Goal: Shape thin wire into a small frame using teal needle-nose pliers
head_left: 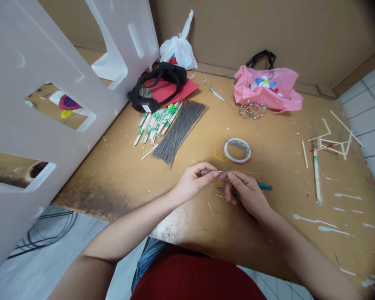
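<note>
My left hand pinches a short piece of thin wire between thumb and forefinger. My right hand meets it from the other side, thumb and forefinger closed at the wire's other end. Teal-handled pliers show on both sides of my right hand; whether they lie under it or rest in its fingers, I cannot tell. Just beyond the hands, a white ring has cut grey wires lying across it. A yellow rubber band is beside the ring. One loose wire lies nearer me.
A bundle of grey wires lies left, beside wrapped chopsticks and a black headset. Behind are a white bag, a pink bag and beaded wire pieces. A stick frame stands right. A white plastic panel borders the left.
</note>
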`<state>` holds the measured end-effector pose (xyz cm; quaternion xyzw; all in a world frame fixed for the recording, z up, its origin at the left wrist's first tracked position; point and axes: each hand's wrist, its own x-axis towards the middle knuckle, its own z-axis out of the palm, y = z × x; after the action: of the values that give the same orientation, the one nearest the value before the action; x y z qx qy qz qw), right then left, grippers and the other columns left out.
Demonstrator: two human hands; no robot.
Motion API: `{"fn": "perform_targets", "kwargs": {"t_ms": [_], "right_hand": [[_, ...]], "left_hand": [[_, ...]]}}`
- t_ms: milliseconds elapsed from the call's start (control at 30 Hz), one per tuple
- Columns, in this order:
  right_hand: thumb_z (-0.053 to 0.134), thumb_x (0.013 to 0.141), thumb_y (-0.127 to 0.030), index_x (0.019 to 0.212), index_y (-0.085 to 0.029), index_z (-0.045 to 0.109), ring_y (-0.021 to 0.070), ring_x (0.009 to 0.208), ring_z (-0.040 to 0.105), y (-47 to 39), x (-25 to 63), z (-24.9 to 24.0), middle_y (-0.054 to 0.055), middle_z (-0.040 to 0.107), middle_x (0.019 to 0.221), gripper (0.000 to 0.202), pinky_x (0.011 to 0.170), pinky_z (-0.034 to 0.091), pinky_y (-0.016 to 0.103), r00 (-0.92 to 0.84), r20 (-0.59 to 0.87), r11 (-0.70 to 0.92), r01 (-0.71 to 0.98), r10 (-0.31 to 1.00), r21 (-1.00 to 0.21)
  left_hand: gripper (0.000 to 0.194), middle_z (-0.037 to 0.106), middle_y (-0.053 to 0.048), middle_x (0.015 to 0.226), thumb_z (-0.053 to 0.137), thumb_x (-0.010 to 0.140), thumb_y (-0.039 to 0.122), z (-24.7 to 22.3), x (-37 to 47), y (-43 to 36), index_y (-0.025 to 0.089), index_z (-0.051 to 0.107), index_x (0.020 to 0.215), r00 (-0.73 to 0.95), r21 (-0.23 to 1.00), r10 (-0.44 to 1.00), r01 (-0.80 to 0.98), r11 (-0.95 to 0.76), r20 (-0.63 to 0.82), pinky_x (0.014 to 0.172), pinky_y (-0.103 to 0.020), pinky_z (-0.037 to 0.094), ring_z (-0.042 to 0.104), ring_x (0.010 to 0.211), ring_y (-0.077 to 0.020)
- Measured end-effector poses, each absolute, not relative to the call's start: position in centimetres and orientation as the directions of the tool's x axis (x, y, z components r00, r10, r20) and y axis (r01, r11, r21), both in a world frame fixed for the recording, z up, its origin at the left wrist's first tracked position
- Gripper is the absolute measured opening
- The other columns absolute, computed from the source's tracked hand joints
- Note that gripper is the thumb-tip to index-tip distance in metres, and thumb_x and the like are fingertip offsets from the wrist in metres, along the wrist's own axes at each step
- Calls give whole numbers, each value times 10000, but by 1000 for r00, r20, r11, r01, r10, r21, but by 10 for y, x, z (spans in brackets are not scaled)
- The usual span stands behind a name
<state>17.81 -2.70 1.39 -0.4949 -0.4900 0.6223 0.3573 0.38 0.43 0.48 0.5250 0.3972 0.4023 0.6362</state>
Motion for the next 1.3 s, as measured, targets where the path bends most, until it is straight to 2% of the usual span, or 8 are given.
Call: {"fn": "perform_targets", "kwargs": {"t_ms": [167,333,467,733,1100,1167,1233,1300], "right_hand": [[634,793,-429,848,-184,620,56,426,445,-25,180,6,-2,642,745,252,420,368,215,-232,-306,-340,-122,923,-933],[649,793,-390,851,-193,620,80,514,518,-24,181,1,-21,613,696,207,471,396,214,-232,-303,-341,-148,924,-928],[638,791,-416,847,-183,625,93,560,554,-21,182,3,-10,635,719,239,530,431,235,-237,-288,-315,-85,928,-945],[757,636,-357,819,-158,661,94,606,537,-18,183,11,-21,631,685,286,589,418,244,-359,-390,-383,94,848,-919],[704,679,-468,703,-147,635,94,506,534,-18,185,4,-17,610,586,329,520,434,237,-296,-338,-297,176,893,-938],[654,734,-494,734,-138,643,102,516,549,-16,193,5,-3,621,604,356,518,439,235,-298,-310,-233,268,903,-935],[543,825,-512,808,-140,661,118,550,578,-10,206,7,12,647,644,390,527,450,237,-280,-255,-89,495,925,-864],[423,903,-478,928,-164,669,136,629,617,1,220,11,21,685,736,399,575,469,243,-207,-156,65,777,966,-626]], "left_hand": [[268,563,35,578,671,753,395,5,1,9,138,597,777,304,969,945,-170,179,-121,540,-216,412,505,516,-73],[259,574,33,552,665,766,388,8,0,10,136,603,773,307,960,942,-193,202,-136,562,-219,425,505,509,-74],[270,588,23,571,666,767,397,6,0,11,133,609,758,295,954,945,-212,211,-143,555,-217,427,525,521,-79],[288,599,30,550,663,769,406,2,1,13,129,596,800,287,950,948,-232,208,-137,518,-202,422,542,487,-78],[380,569,49,472,653,737,506,1,3,11,143,558,801,385,966,907,-112,231,-172,460,-207,421,505,402,-79],[388,582,41,485,652,732,514,-2,4,12,143,550,789,415,964,891,-99,247,-186,463,-211,429,522,412,-85],[396,598,30,511,651,727,520,-6,5,13,143,545,786,438,959,876,-95,267,-200,473,-216,438,543,429,-93],[410,609,22,542,651,719,530,-13,7,14,142,541,792,451,954,866,-96,286,-214,490,-218,446,561,452,-95]]}}
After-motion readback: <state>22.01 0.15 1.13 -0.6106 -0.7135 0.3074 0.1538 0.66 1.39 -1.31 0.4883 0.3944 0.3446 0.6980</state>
